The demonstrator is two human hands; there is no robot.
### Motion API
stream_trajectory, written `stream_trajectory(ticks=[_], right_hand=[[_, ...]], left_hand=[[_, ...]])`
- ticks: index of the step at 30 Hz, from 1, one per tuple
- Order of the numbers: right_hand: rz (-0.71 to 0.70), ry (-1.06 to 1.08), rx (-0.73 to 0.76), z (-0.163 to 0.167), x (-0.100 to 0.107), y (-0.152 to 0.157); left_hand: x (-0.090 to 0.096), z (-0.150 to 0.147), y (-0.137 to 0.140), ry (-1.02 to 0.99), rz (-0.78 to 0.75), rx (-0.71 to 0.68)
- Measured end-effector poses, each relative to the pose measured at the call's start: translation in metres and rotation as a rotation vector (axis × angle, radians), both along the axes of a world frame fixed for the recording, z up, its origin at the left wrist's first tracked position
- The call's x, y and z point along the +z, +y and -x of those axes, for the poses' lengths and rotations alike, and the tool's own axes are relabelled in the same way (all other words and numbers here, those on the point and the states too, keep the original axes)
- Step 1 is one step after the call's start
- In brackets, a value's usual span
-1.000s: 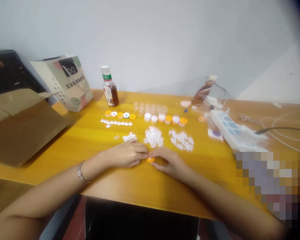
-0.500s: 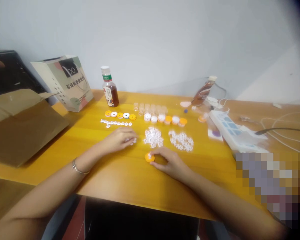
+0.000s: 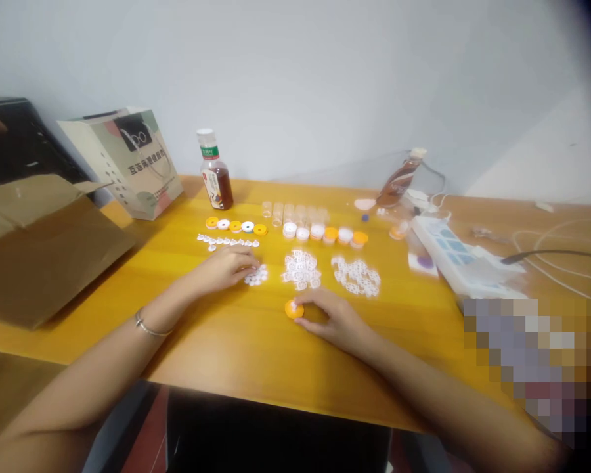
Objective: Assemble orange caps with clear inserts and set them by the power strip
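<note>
Pinching the disc [image 3: 291,311] just below frame centre, your right hand [image 3: 337,314] had its rim, likely best for something seemingly light, stiff; your left hand [image 3: 225,267], at the white pieces [image 3: 257,276], had an unclear grip.

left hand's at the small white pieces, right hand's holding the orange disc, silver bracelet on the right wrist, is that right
One side is wrong: the head view shows the silver bracelet on the left wrist. The left hand is at the small white pieces, and the right hand holds the orange disc.

R hand [image 3: 337,320] w/ orng disc [image 3: 290,311]
</note>
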State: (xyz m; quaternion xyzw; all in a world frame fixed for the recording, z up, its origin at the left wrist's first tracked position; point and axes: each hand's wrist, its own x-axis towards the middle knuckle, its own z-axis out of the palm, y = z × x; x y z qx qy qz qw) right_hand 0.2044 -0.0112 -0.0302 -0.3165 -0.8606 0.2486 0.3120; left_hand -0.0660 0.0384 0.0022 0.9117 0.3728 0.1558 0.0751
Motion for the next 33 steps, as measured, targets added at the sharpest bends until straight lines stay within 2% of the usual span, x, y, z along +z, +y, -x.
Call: stream_trajectory(ticks=[4,8,14,24,29,33], right_hand=[[0.014,-0.001,0.003,0.000,0.002,-0.001],[0.006,0.006,0.007,0.000,0.003,-0.001],[-0.003,-0.009,0.006,0.001,0.004,-0.001],[-0.015,-0.003,0.010,0.000,0.002,0.000],[-0.011,-0.003,0.010,0.000,0.003,-0.001],[-0.018,0.004,0.001,0.001,0.002,-0.001]], left_hand=[[0.011,0.008,-0.003,0.024,0.040,0.006],[0.017,0.013,-0.009,0.030,0.169,0.027],[0.012,0.011,-0.010,0.069,0.183,-0.007],[0.011,0.008,-0.008,0.121,0.220,0.014],[0.012,0.007,-0.009,0.108,0.147,0.015],[0.013,-0.013,-0.025,-0.007,0.008,-0.030]])
